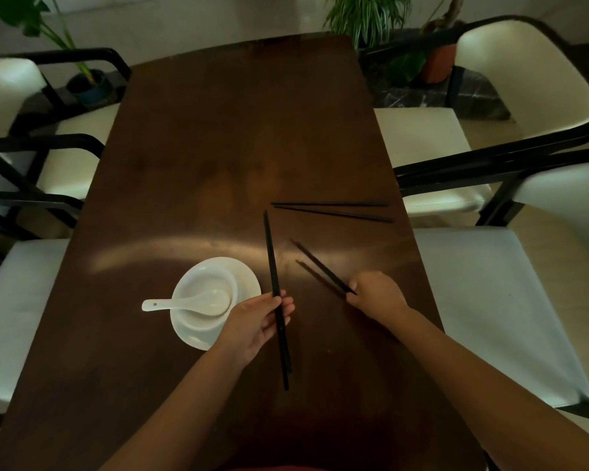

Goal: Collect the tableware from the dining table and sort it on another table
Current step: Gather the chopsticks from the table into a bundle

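My left hand grips a pair of black chopsticks near their middle, tips pointing away from me. My right hand is closed on the near end of a second black pair, which slants up to the left just above the dark wooden table. A third black pair lies flat near the table's right edge. Left of my left hand a white bowl sits on a white plate, with a white spoon resting in the bowl, handle pointing left.
White-cushioned chairs with black frames stand along both sides, two on the left and two on the right. Potted plants stand on the floor beyond the table's far end.
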`<action>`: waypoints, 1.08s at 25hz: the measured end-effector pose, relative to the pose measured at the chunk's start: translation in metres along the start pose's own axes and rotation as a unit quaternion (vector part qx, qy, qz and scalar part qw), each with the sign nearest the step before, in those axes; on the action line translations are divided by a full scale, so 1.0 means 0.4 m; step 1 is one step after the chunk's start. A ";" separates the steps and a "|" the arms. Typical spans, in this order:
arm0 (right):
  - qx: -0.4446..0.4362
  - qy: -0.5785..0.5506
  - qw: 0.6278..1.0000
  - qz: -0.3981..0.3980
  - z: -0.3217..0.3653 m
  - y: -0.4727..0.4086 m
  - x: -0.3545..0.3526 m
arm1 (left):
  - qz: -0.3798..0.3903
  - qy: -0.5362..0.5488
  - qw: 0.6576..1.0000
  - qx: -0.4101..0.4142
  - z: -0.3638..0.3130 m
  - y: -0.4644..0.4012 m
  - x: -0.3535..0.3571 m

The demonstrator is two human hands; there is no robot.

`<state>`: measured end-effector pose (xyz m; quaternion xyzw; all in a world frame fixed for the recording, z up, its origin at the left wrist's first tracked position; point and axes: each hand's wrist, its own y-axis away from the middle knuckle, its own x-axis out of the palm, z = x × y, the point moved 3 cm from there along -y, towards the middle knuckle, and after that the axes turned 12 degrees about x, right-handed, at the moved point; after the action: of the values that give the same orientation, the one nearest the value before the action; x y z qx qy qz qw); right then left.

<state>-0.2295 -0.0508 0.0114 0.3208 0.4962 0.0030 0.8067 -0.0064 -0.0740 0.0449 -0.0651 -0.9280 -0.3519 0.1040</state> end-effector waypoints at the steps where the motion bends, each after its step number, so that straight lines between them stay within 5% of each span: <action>1: 0.030 -0.120 0.992 0.037 0.009 0.010 -0.010 | 0.002 0.001 1.000 0.002 0.001 0.001 0.003; 3: 0.058 -0.355 0.926 0.114 0.054 0.051 -0.029 | 0.009 -0.001 1.000 0.008 0.002 0.004 0.013; 6: 0.043 -0.448 0.881 0.147 0.129 0.100 -0.024 | 0.043 -0.025 0.999 0.015 0.009 0.012 0.038; 13: 0.085 -0.403 0.910 0.050 0.172 0.111 0.001 | 0.108 -0.106 0.986 0.066 0.011 0.028 0.065; 21: 0.023 -0.379 0.919 0.109 0.172 0.058 -0.021 | 0.094 -0.059 0.993 0.028 0.021 0.024 0.046; 27: 0.033 -0.181 0.974 -0.135 0.068 -0.178 -0.121 | 0.051 0.023 0.998 0.022 -0.012 0.009 0.021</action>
<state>-0.2545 -0.1372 0.0211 0.2724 0.3809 -0.1804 0.8650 -0.0129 -0.0740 0.0527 -0.1022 -0.9282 -0.3274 0.1446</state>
